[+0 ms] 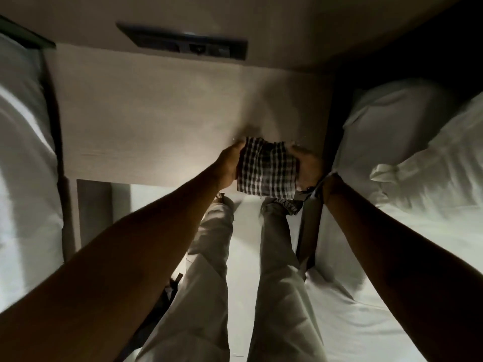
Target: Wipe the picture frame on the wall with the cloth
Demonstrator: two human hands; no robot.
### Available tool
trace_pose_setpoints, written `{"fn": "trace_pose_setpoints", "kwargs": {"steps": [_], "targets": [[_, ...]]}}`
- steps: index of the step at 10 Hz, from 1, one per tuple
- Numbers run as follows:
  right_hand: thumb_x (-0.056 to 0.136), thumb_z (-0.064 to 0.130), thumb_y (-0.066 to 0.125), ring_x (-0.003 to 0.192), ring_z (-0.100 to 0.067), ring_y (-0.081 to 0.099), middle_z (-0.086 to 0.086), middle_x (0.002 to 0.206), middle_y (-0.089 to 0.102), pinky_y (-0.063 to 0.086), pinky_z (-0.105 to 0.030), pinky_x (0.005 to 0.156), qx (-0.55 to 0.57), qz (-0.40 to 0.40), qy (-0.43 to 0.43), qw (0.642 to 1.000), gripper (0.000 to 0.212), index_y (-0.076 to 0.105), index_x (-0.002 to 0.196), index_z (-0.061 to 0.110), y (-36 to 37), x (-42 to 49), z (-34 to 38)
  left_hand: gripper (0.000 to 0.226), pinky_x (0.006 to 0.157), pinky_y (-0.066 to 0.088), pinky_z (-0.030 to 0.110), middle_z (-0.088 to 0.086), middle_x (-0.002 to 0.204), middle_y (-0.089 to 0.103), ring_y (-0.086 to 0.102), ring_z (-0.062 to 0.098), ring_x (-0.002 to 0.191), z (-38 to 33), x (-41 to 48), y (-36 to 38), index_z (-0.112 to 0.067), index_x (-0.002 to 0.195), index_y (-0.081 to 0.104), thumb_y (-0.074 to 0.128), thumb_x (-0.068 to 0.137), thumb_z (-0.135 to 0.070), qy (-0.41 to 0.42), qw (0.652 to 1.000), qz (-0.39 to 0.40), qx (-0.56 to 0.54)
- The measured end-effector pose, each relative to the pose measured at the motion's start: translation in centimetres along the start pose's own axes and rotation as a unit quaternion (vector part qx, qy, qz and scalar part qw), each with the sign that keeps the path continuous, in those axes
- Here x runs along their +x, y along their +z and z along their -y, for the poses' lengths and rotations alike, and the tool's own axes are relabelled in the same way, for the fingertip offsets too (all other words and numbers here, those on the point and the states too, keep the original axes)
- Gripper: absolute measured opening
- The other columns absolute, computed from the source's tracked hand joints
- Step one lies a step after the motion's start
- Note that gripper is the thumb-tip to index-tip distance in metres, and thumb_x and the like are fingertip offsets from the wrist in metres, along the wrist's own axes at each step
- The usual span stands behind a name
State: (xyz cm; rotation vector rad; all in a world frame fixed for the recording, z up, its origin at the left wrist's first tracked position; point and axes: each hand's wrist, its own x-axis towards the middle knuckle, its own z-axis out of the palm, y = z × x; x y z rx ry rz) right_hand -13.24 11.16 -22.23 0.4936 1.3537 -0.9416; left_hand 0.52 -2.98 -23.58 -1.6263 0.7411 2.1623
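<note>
A black-and-white checked cloth (266, 169) is held folded between both hands over the front edge of a pale bedside table (156, 121). My left hand (230, 165) grips its left side and my right hand (308, 165) grips its right side. The cloth hangs a little below the table edge. No picture frame is in view; the camera looks steeply down at my legs and the floor.
A bed with white sheets and a pillow (407, 142) lies on the right, another white bed (23, 152) on the left. A dark socket panel (183, 41) is set in the wall above the table. My light trousers (277, 270) fill the narrow floor gap.
</note>
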Motion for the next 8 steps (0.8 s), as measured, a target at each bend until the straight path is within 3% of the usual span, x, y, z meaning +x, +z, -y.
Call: {"fn": "trace_pose_setpoints", "kwargs": {"steps": [1,2,3,4,5,6,7,8], "targets": [[0.086,0.017,0.068,0.118,-0.032,0.056,-0.015,0.131,0.06,0.045,-0.044,0.103,-0.219,-0.108,-0.071,0.967,0.047,0.055,0.13,0.005,-0.3,2.8,0.3,0.048,0.084,0.057,0.037,0.017,0.132,0.06,0.062,0.031,0.111,0.4,2.4,-0.2,-0.004,0.137,0.049,0.059,0.095,-0.024,0.021,0.995,-0.009,0.1],[0.091,0.018,0.063,0.119,-0.031,0.057,-0.015,0.128,0.062,0.046,-0.035,0.097,-0.353,-0.193,-0.112,0.909,0.038,0.058,0.125,0.003,-1.1,5.9,0.9,0.047,0.057,0.06,0.027,0.026,0.113,0.063,0.066,0.025,0.078,0.7,5.3,0.2,0.004,0.13,0.05,0.059,0.084,0.012,0.098,0.969,-0.085,0.212],[0.097,0.024,0.053,0.127,-0.031,0.051,-0.014,0.136,0.058,0.039,-0.034,0.104,-0.379,-0.229,-0.107,0.89,0.039,0.055,0.13,0.002,-2.3,6.7,0.6,0.039,0.075,0.06,0.042,0.023,0.111,0.064,0.067,0.033,0.09,1.0,6.2,0.6,0.001,0.123,0.052,0.058,0.085,0.006,0.139,0.949,-0.126,0.252],[0.101,0.022,0.043,0.129,-0.03,0.048,-0.013,0.14,0.053,0.036,-0.029,0.1,-0.406,-0.27,-0.07,0.87,0.038,0.053,0.132,0.004,-3.9,6.8,0.0,0.036,0.081,0.055,0.042,0.018,0.118,0.062,0.064,0.035,0.104,1.2,6.0,0.7,-0.004,0.122,0.05,0.052,0.093,-0.026,0.153,0.916,-0.182,0.324],[0.102,0.023,0.037,0.131,-0.031,0.045,-0.014,0.143,0.05,0.034,-0.033,0.104,-0.498,-0.238,-0.046,0.833,0.038,0.052,0.133,0.006,-4.3,5.1,-0.4,0.041,0.077,0.054,0.041,0.02,0.123,0.06,0.063,0.036,0.107,0.9,4.3,0.7,-0.004,0.127,0.045,0.051,0.093,-0.027,0.127,0.922,-0.209,0.3],[0.098,0.019,0.045,0.134,-0.033,0.043,-0.013,0.147,0.046,0.034,-0.04,0.112,-0.523,-0.22,-0.087,0.819,0.041,0.05,0.137,0.01,-2.9,-0.3,-0.5,0.046,0.086,0.055,0.043,0.021,0.128,0.06,0.061,0.037,0.111,0.2,-1.5,0.8,-0.006,0.135,0.04,0.051,0.091,-0.014,0.166,0.885,-0.21,0.382],[0.097,0.018,0.044,0.132,-0.033,0.046,-0.013,0.146,0.049,0.036,-0.039,0.109,-0.535,-0.223,-0.179,0.795,0.042,0.05,0.138,0.011,0.5,-6.1,2.0,0.049,0.099,0.05,0.045,0.018,0.136,0.057,0.058,0.034,0.12,-2.5,-7.5,2.7,-0.006,0.14,0.041,0.05,0.093,-0.012,0.285,0.806,-0.187,0.484],[0.095,0.016,0.047,0.111,-0.034,0.061,-0.016,0.123,0.067,0.047,-0.04,0.094,-0.542,-0.24,-0.45,0.668,0.033,0.063,0.122,0.006,7.2,-17.8,7.6,0.047,0.102,0.048,0.039,0.015,0.135,0.059,0.06,0.03,0.119,-8.1,-19.9,7.4,-0.005,0.138,0.05,0.057,0.091,-0.011,0.51,0.677,-0.156,0.507]]}}
